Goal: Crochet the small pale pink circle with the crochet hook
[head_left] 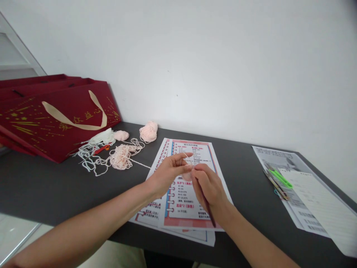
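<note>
**Pale pink crochet piece held between your two hands, above a printed pattern sheet**

Taking your hands as the clock's centre, your left hand (170, 172) pinches one small pale pink crochet piece (187, 176), with yarn looped over a raised finger. Your right hand (209, 182) is closed around one crochet hook (207, 205), its dark red handle slanting down toward 5 o'clock. The hands meet at the piece.

Beneath them, on the dark worktop (240, 167), you have a pattern sheet (192, 222) with red headings reading "丸子*2 (黑色)" and "耳朵*2 (肤色)"; much of its smaller print is too fine to read. At least one more sheet sticks out below it toward 7 o'clock.

Between 9 and 10 o'clock you have three pale pink yarn bundles: a loose one (120, 158) with a strand leading toward your left hand, a small ball (121, 135) and a larger ball (148, 132). One whitish yarn tangle (102, 137) and one small orange-red object (102, 149) lie beside them.

Farther toward 10 o'clock stand at least two dark red gift bags (67, 99); the front one bears gold characters, "爱众益心", and a cream ribbon handle.

Around 3 o'clock, one bright green object (281, 178) lies on a printed sheet (275, 158), near one lined sheet (320, 201).
</note>
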Demonstrator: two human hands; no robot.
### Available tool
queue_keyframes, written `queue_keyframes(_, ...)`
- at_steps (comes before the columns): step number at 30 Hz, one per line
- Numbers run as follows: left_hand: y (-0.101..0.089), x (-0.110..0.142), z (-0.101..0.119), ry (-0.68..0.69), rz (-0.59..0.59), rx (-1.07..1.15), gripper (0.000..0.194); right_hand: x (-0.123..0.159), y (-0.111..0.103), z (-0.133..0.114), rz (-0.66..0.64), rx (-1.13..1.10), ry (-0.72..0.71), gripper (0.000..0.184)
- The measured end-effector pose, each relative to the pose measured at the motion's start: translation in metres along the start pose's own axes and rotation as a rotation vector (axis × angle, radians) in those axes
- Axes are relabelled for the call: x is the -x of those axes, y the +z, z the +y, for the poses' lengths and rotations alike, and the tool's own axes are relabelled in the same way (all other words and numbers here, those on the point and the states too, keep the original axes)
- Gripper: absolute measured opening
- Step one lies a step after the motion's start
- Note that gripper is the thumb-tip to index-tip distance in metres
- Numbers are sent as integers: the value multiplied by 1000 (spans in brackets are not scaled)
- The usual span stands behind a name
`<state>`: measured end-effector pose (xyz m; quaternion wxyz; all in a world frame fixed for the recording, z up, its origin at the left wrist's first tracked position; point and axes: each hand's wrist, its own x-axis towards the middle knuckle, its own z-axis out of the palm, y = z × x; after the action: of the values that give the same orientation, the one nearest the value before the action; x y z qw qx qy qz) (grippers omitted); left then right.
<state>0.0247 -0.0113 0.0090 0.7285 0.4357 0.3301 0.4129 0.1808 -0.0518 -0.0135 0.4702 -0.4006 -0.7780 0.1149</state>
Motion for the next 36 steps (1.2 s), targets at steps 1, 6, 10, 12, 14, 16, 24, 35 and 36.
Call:
queue_keyframes(1,0,0,1,-31,-4,46,46,1,0,1,-14,90,-83,16)
queue_keyframes(6,-4,-1,10,-242,-155,228,34,-1,-4,5,46,-146,-84,22)
queue_keyframes(10,-11,-4,16,-236,-153,198,36,-10,-10,8,60,-701,294,8)
queue_keyframes(12,-15,-5,19,-208,-150,167,37,-14,-14,9,61,-828,347,5)
queue_keyframes(14,-18,-6,22,-195,-179,145,38,-16,-18,10,65,-837,353,4)
queue_keyframes(16,-20,-6,25,-204,-224,140,37,-17,-21,10,59,-829,345,4)
queue_keyframes(24,-25,-6,32,-285,-297,107,32,-20,-33,7,-6,-814,389,5)
queue_keyframes(35,-29,-6,34,-340,-405,23,30,-24,-41,6,-90,-941,482,8)
queue_keyframes(36,-29,-5,34,-341,-407,13,30,-25,-41,6,-84,-964,506,9)
